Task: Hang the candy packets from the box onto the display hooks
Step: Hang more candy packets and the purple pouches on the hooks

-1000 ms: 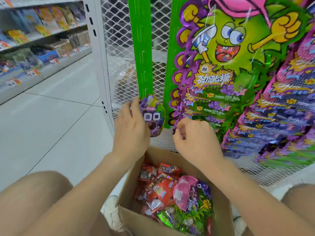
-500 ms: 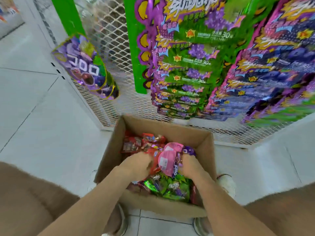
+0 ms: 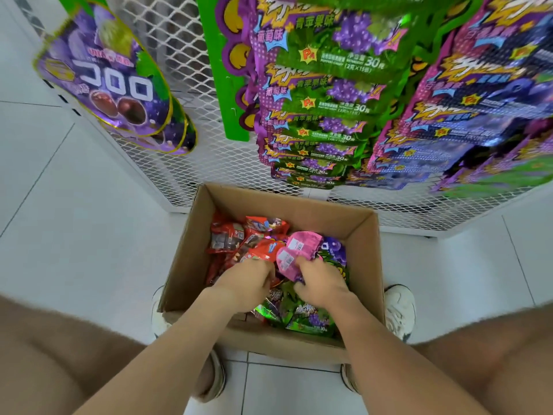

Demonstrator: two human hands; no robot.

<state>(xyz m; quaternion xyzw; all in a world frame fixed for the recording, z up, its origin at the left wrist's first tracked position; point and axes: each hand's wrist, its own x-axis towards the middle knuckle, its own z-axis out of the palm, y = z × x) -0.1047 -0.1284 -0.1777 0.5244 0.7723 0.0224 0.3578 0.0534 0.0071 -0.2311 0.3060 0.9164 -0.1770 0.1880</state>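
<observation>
Right hand (image 3: 321,287) grips pink packet (image 3: 294,250) (left hand (image 3: 245,283) beside).

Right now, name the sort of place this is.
Probably a shop: candy packets hang in rows on a wire rack, and a cardboard box of stock sits on the tiled floor.

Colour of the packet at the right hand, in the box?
The packet is pink; the head view shows it best.
</observation>
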